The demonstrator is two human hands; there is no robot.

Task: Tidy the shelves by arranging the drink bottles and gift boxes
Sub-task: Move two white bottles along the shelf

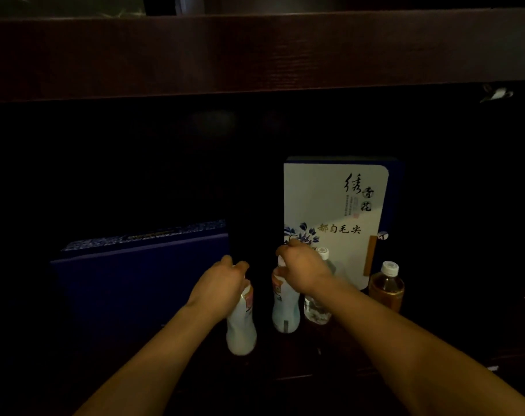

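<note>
My left hand (pixel 222 279) is closed on top of one milky bottle (pixel 241 325) and right hand (pixel 304 270) on the 2nd milky bottle (pixel 285 307), both on the shelf (pixel 324 370) in front of the white gift box (pixel 334 217), prob. to line them w/ the clear bottle (pixel 316 307) and tea bottle (pixel 386 286).

Two milky white bottles (pixel 241 325) (pixel 285 307), a clear bottle (pixel 316 307) and an amber bottle (pixel 386 288) stand upright near the shelf's front edge; a white gift box (pixel 333 199) and a blue gift box (pixel 141 283) stand behind.

A dark reddish-brown wooden shelf board (pixel 255 52) spans the top of the view, with a deep, unlit recess (pixel 135 163) below it and a dim lower shelf surface (pixel 330 367) at its base.
</note>
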